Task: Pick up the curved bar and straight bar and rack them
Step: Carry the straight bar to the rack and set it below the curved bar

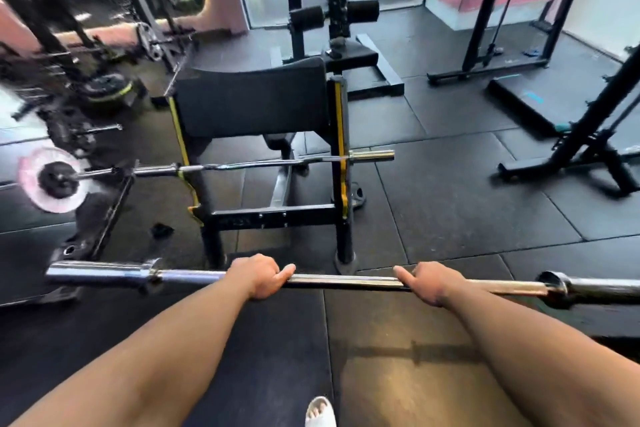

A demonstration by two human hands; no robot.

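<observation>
Nearest you: one foot in a white sandal (pixel 320 412) on the black rubber floor tiles (pixel 450 191), matte, speckled, seams visible. Both forearms reach forward, knuckles up. Your left hand (pixel 259 276) and right hand (pixel 426 282) are wrapped overhand around the straight bar (pixel 346 281), thumbs pointing inward along the shaft, fingers fully curled. Bar is smooth polished chrome, round, thicker sleeves at both ends, held level above the floor, just in front of the preacher curl bench (pixel 256 107). Bench: black padded arm rest, black steel frame, yellow-edged uprights. The curved bar (pixel 242 165), chrome with a wavy shaft, already sits across those uprights, with a pink plate (pixel 55 180) on its left end.
</observation>
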